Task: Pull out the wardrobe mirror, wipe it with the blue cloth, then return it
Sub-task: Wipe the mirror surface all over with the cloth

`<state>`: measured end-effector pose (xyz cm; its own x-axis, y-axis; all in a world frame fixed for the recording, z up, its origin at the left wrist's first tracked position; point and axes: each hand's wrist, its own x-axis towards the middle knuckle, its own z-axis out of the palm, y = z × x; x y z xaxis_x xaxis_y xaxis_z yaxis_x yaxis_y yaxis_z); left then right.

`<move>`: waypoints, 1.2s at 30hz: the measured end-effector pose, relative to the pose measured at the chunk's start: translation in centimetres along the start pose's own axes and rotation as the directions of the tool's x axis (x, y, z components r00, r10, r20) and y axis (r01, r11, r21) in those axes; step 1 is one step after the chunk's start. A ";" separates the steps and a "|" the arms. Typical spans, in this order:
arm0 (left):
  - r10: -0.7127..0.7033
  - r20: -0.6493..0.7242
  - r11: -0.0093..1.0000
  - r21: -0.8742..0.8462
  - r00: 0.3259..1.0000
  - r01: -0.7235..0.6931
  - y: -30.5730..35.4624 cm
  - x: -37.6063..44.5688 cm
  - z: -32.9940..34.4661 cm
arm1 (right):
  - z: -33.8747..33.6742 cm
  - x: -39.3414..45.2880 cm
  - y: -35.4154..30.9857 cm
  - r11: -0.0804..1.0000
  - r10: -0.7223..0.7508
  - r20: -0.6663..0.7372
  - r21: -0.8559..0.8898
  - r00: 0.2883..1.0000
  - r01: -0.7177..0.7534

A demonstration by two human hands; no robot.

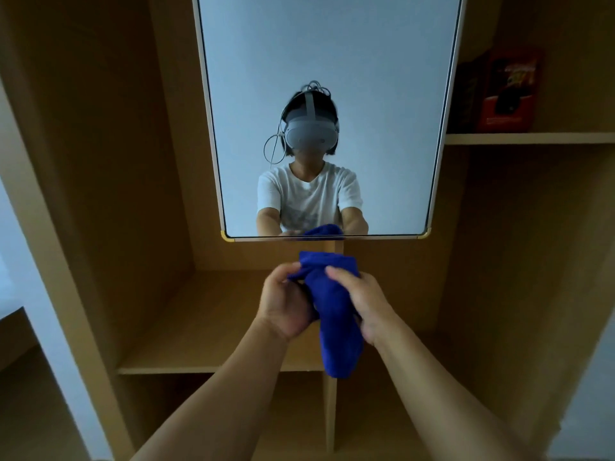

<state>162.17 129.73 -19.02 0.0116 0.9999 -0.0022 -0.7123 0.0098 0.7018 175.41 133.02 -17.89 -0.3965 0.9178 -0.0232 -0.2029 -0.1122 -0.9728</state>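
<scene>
I see both arms stretched forward below the mirror. The left hand and the right hand each grasp the blue cloth with curled fingers; it hangs bunched between them, apart from the glass.

Cut off & hidden bits
Mirror top runs past frame edge; red box on right shelf too dim/blurry to read; blue cloth partly covered by both hands' fingers.
</scene>
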 end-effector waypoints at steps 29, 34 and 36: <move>0.364 -0.269 0.910 0.307 0.892 -0.279 2.2 -0.3 2.3 | 0.9 0.1 0.4 0.721 -0.271 0.336 0.691 0.902 -0.041; 0.370 -0.265 0.913 0.281 0.890 -0.296 2.0 -0.4 2.4 | 2.1 0.2 0.8 0.754 -0.112 0.263 0.650 0.958 -0.091; 0.357 -0.256 0.922 0.250 0.898 -0.295 2.0 -0.3 2.3 | 2.5 0.4 1.2 0.727 -0.097 0.254 0.679 0.962 -0.106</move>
<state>162.37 129.42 -15.95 -0.4234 0.9035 0.0665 -0.4846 -0.2879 0.8260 172.75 132.33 -18.51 -0.5894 0.7972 0.1306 -0.7131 -0.4375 -0.5479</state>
